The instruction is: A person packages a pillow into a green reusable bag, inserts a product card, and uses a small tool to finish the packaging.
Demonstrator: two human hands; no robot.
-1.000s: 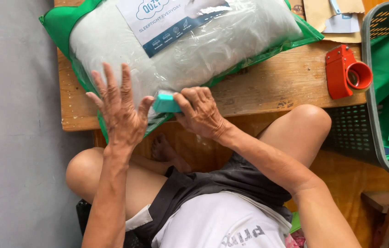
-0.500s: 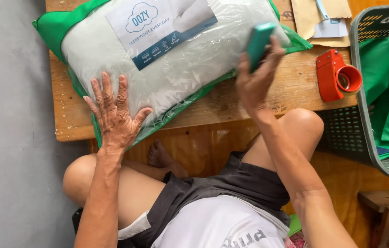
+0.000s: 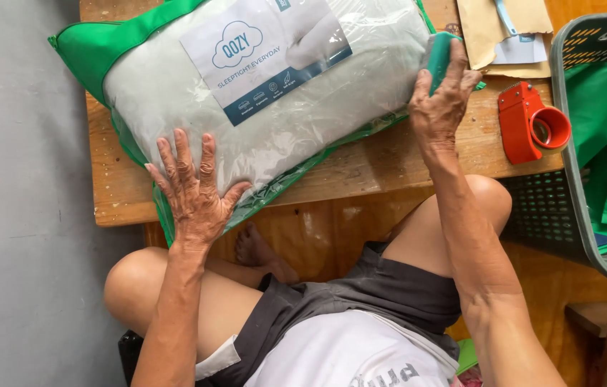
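A white pillow in a clear plastic bag with green trim lies across a low wooden table. My left hand lies flat, fingers spread, on the pillow's near left corner. My right hand grips a small teal block and holds it against the pillow bag's right end.
A red tape dispenser sits on the table to the right of my right hand. Brown paper envelopes lie at the back right. A grey plastic basket holding green fabric stands at the right. My knees are under the table edge.
My right hand carried the teal block from the pillow's near edge up and to the right, to the bag's right end. My left hand stayed pressed on the pillow.
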